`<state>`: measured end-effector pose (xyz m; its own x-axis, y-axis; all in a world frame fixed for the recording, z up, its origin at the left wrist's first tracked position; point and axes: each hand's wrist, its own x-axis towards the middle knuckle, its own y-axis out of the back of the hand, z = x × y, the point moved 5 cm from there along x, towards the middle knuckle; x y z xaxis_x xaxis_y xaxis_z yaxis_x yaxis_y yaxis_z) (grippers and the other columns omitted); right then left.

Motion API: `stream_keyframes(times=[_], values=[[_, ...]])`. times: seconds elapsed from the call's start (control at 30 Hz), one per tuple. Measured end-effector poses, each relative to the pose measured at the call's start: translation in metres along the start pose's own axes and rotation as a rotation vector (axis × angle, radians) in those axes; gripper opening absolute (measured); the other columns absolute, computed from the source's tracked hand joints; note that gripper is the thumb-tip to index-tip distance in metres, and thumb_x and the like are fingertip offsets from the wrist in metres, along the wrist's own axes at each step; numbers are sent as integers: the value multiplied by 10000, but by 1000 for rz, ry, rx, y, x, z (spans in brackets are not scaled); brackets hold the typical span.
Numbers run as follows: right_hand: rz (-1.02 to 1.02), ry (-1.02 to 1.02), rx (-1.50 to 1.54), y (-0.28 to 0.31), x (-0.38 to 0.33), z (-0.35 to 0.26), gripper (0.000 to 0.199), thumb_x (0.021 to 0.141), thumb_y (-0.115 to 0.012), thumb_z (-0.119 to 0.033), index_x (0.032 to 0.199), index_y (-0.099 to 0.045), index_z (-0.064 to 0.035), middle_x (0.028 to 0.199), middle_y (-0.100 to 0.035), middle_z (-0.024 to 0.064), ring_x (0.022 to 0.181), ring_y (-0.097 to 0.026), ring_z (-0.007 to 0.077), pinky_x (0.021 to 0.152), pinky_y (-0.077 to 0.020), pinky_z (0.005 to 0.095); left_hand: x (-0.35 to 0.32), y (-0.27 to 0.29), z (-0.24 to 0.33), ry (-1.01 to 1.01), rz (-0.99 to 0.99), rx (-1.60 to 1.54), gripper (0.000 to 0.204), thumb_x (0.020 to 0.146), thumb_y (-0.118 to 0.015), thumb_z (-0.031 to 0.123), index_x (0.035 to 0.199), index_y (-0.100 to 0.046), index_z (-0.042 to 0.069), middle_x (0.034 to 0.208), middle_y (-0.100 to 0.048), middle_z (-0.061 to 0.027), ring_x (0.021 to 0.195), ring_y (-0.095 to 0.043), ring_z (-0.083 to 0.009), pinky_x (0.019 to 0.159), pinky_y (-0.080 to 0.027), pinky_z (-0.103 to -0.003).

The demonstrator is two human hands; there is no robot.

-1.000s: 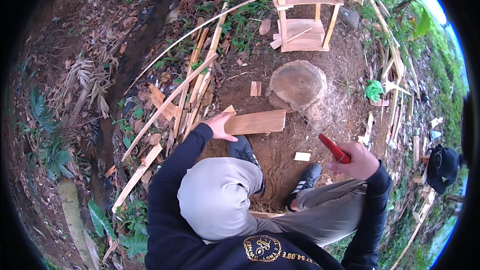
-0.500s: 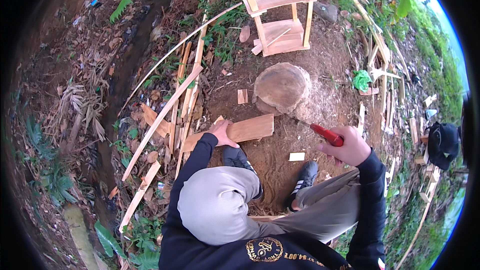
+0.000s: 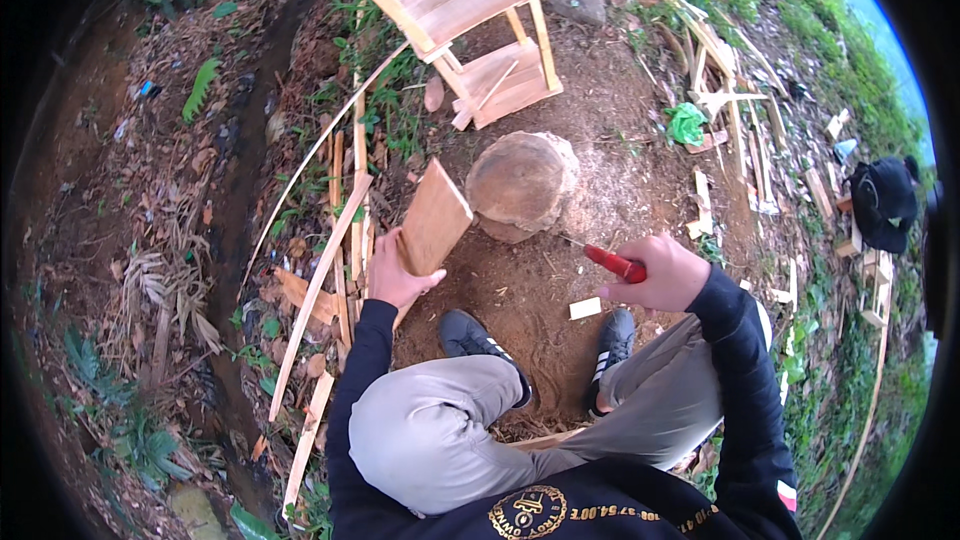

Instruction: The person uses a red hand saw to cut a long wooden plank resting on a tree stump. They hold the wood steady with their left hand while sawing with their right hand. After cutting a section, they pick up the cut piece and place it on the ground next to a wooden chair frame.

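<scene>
My left hand point(image 3: 393, 275) grips a flat wooden board point(image 3: 437, 220) by its near part, thumb on one side. The board is tilted up off the ground, its far end close to the left side of a round tree stump point(image 3: 520, 182). In my right hand point(image 3: 667, 275), the fingers are wrapped round a red-handled tool point(image 3: 612, 262). A thin dark blade, seen nearly edge-on, points from its handle toward the stump's near side; its exact kind is hard to make out. A small pale wood block point(image 3: 585, 308) lies on the soil between my shoes.
Beyond the stump stands a wooden frame with shelves point(image 3: 470, 5). Long wood strips point(image 3: 322, 285) lie along the left, beside a dark ditch point(image 3: 235, 190). To the right are a green plastic bag point(image 3: 687, 124), wood offcuts point(image 3: 703, 202) and a black cap point(image 3: 884, 205).
My left hand has raised the board from near the ground and turned it, so it now slants up beside the stump. The right hand still holds the red-handled tool.
</scene>
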<state>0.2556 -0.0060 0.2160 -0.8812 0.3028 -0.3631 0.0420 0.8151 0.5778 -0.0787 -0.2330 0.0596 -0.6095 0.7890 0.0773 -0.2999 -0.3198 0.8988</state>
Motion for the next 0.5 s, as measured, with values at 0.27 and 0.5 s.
stream_keyframes(times=[0.27,0.5], values=[[-10,20,-72,-5,-1,10,494,833,-739,-448,700,-582,1,544,-581,148,563,-661,317,585,-529,388,116,40,187,-260,-163,263,1256,579,-804,721,1420,-282,-52,1315,-449,-275,1163,-555,-384,1015,-451,-499],[-76,25,-29,-5,7,-5,514,833,-739,-463,721,-607,21,581,-610,186,606,-683,334,630,-554,405,161,-43,146,-402,-551,514,1533,459,-855,710,1572,25,131,1601,-170,-221,1463,-242,-390,1118,-248,-678]])
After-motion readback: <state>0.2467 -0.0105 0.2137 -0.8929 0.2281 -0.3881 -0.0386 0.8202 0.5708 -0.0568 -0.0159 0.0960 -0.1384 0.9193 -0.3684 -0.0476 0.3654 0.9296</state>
